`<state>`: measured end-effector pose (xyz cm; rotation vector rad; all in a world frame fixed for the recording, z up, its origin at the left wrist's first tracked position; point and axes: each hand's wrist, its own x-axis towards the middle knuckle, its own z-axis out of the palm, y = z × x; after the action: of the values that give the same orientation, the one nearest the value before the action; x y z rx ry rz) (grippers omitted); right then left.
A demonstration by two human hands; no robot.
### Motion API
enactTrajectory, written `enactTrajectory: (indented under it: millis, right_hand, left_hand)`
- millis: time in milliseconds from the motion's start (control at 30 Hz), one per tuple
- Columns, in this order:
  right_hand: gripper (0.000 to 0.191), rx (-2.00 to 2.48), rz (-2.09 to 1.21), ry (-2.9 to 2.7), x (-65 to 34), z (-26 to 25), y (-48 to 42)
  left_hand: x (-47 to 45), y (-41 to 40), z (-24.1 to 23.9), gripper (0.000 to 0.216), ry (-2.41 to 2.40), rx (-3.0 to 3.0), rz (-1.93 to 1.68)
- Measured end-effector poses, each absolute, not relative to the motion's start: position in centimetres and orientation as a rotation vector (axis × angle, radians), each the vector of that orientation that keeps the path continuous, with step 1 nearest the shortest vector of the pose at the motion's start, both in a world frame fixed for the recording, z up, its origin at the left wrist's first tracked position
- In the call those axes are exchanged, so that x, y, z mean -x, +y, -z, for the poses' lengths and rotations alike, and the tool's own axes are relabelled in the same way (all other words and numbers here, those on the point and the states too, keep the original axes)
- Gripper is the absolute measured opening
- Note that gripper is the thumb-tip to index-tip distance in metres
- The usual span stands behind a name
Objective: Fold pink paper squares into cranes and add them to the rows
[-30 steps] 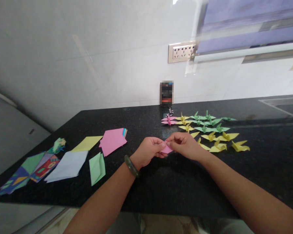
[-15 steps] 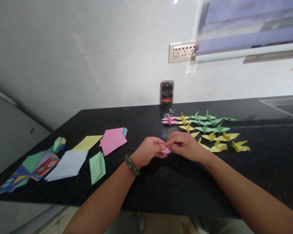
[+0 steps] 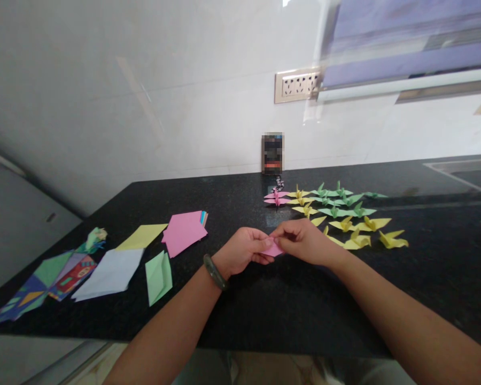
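Observation:
My left hand [image 3: 242, 250] and my right hand [image 3: 304, 240] meet over the black counter [image 3: 264, 299] and pinch a small folded pink paper [image 3: 273, 249] between their fingertips. Most of the paper is hidden by the fingers. A dark bangle [image 3: 215, 272] sits on my left wrist. Just behind and right of my hands lie several folded paper cranes: yellow ones [image 3: 358, 235], green ones [image 3: 339, 203] and pink ones [image 3: 276, 198].
Flat sheets lie to the left: a pink stack [image 3: 184, 231], a yellow sheet [image 3: 142, 236], a folded green sheet [image 3: 159, 271], a pale blue sheet [image 3: 110, 271] and patterned papers [image 3: 48, 278]. A phone [image 3: 272, 153] leans on the wall under a socket plate [image 3: 296, 85].
Both hands stay in place, with only small finger shifts on the pink paper. The view has drifted slightly.

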<state>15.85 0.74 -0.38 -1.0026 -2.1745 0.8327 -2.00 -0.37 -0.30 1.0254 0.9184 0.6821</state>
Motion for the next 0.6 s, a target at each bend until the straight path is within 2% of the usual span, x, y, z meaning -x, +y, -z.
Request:
enactTrajectory:
  millis: [367,600]
  right_hand:
    - [0.013,0.85,-0.363,-2.479,-15.81,-0.46,0.63]
    - [0.016,0.683,-0.421,-2.405,-15.9,-0.43,0.85]
  left_hand:
    - [1.74,-0.38,0.17,0.019,1.024,-1.076,-0.666]
    - [2.24,-0.02,0.2,0.014,0.932,-0.937,-0.686]
